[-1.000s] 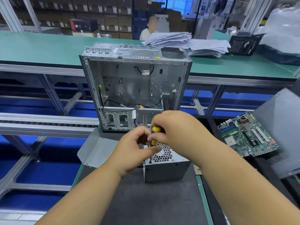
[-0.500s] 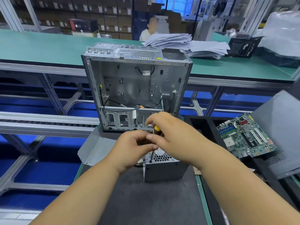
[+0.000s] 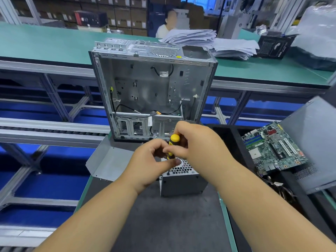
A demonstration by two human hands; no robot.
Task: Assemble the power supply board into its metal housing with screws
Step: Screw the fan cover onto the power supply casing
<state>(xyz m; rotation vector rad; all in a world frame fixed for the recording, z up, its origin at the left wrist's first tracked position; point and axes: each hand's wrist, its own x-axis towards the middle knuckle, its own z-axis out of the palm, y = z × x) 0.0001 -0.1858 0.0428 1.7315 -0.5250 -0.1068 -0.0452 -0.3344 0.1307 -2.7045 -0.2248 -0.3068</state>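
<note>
On power supply housing (image 3: pixel 182 183): both hands grip screwdriver (image 3: pixel 173 145)

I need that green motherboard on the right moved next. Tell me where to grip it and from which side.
Take the motherboard by its bare long edges, coming down from above with fingers on opposite sides. It lies face up and slightly tilted on the black tray, so slots and chips crowd the top surface; the thin rim is probably the safest hold.

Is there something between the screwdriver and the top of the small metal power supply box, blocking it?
Nothing visible blocks it. The right hand holds the screwdriver upright over the power supply box, and the left hand steadies its shaft. The tip itself is hidden by the left thumb.
</note>
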